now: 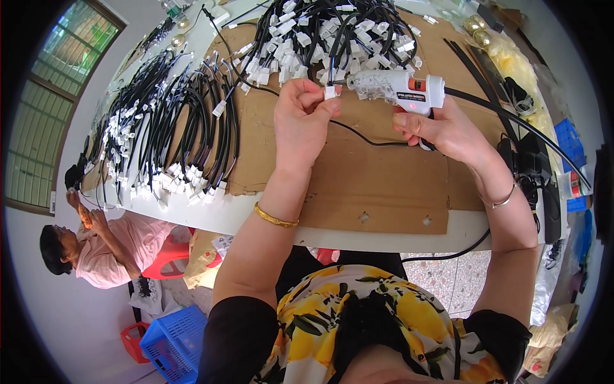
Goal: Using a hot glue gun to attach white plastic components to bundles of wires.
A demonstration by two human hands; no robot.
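Between the thumb and fingers of my left hand is a small white plug connector, pinched upright with its dark wires running up from it. My right hand is wrapped round the handle of a white hot glue gun. The gun points left, its nozzle close to the connector; whether they touch I cannot tell. Its front is crusted with stringy glue, and a thick black cord or stick runs from its rear to the right. Just beyond my hands lies a big heap of black cables with white connectors.
Flattened cardboard covers the white table. More bundled cables lie at the left. Black power adapters and a yellowish plastic bag sit at the right. A person in pink works at the far left, near a blue crate.
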